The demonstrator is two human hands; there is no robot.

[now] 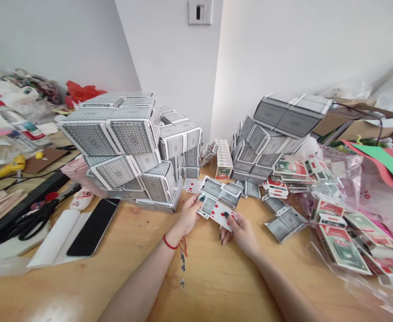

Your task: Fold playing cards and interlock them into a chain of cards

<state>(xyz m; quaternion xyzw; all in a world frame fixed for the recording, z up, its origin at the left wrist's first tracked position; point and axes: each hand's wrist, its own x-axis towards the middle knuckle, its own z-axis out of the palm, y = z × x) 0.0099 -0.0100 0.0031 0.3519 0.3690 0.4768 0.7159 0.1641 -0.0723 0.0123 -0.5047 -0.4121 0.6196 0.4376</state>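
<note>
Holding a small fan of white playing cards (220, 215), our left hand (187, 215) and right hand (241, 233) are pinching it together above the light wooden table (216, 286), just before the tall stacks of grey-backed cards (122, 138).

One left hand (187, 215), one right hand (241, 233), one red wrist cord (168, 243). Two large stacks of grey-backed playing cards (122, 152). Near the left edge of the tabletop (216, 286): one smartphone (93, 226), one pair of black scissors (32, 221), one plastic bottle (20, 127). One wall switch (199, 12).
</note>
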